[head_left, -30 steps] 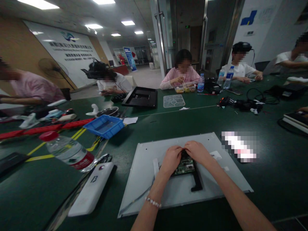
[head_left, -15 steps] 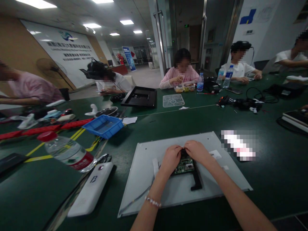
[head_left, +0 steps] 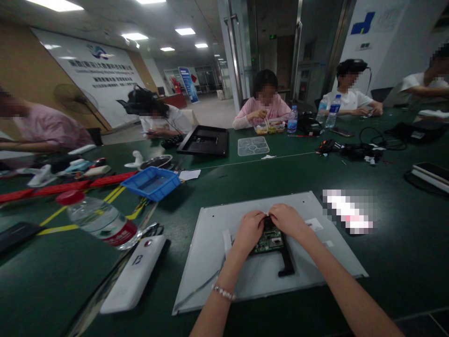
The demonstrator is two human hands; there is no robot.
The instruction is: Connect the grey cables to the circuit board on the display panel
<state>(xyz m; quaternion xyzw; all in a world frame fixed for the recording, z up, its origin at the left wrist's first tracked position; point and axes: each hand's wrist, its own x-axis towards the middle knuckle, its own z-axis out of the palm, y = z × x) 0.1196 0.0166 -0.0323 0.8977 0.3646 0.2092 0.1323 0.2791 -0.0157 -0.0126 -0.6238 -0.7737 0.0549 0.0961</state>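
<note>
A green circuit board (head_left: 269,244) in a black bracket (head_left: 286,264) lies on a flat whitish panel (head_left: 206,252). My left hand (head_left: 250,230), with a beaded bracelet at the wrist, covers the board's left side, fingers bent together. From the right, my right hand (head_left: 288,221) reaches to the far edge of the board, its fingers also closed. The fingertips of both hands almost meet there; what they pinch is too small and hidden to make out. A thin grey cable (head_left: 201,289) runs from under my left forearm to the panel's near left corner.
Left of the panel lie a white power bank (head_left: 135,276) and a tilted water bottle (head_left: 101,222). Beyond are a blue tray (head_left: 152,183) and a black monitor shell (head_left: 204,141). A blurred-out bright object (head_left: 347,210) lies right. Several people sit around the green table (head_left: 396,262).
Both hands stay at the board's far edge, with hardly any visible movement. The view has shifted very slightly.
</note>
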